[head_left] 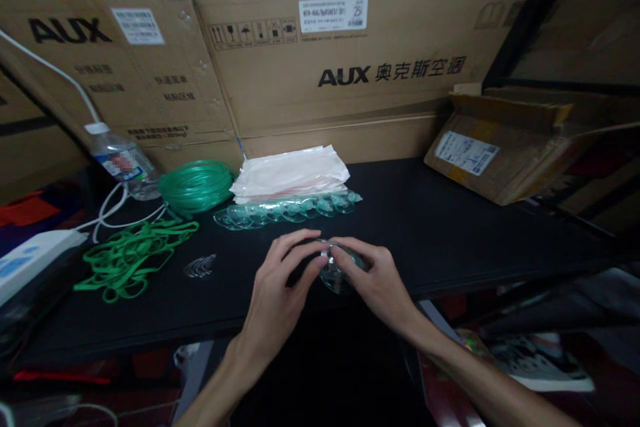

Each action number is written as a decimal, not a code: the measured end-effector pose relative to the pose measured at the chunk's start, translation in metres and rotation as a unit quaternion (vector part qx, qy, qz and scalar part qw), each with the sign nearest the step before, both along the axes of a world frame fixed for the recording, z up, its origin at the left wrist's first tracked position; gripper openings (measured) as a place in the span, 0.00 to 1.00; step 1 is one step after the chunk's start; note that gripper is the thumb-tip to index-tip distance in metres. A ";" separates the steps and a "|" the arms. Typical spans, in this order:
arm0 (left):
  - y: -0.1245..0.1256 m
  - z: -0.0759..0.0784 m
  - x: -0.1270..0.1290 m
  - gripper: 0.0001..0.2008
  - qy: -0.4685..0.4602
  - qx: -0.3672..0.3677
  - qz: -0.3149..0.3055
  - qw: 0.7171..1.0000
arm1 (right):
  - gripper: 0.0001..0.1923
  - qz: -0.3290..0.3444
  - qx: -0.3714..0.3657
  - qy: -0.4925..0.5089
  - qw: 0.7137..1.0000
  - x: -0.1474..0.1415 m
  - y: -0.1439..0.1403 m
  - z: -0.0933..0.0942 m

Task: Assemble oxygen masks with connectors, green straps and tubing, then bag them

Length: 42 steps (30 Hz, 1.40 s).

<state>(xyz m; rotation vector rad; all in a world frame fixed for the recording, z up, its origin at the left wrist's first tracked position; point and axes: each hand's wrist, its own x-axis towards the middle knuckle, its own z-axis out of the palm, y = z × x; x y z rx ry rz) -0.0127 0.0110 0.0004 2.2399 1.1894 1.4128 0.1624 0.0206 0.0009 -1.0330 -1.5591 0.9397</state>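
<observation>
Both hands close around a clear green plastic face mask (334,278) near the table's front edge. My left hand (285,273) pinches its left side, thumb and fingers near a small shiny metal strip (330,257) on the mask. On the right side, my right hand (373,270) grips the mask, its thumb pressing close to that strip. The fingers cover much of the mask. Behind the hands lies a row of similar clear green masks (290,211). To the left are several thin curved metal strips (200,267) and a tangle of green elastic straps (133,257).
A stack of white plastic packets (293,173) lies behind the mask row, beside a coil of green tubing (196,185). A plastic bottle (123,159) and white power strip (35,260) are at left. An open carton (495,147) stands right; large boxes (350,107) back the black table (450,233).
</observation>
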 end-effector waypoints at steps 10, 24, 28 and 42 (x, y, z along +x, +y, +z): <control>0.002 -0.001 -0.004 0.15 0.004 -0.057 -0.038 0.998 | 0.16 0.127 -0.076 0.036 0.988 0.010 0.004 0.006; 0.008 -0.001 -0.009 0.12 -0.168 -0.236 -0.074 0.954 | 0.14 0.101 -0.054 0.036 0.993 0.008 0.000 0.001; 0.005 -0.002 -0.009 0.12 -0.135 -0.213 -0.062 0.966 | 0.11 0.076 -0.046 0.001 0.996 0.008 -0.002 0.002; 0.001 0.009 -0.026 0.14 -0.007 -0.111 0.005 0.994 | 0.12 0.074 -0.043 -0.038 0.996 0.010 0.001 0.002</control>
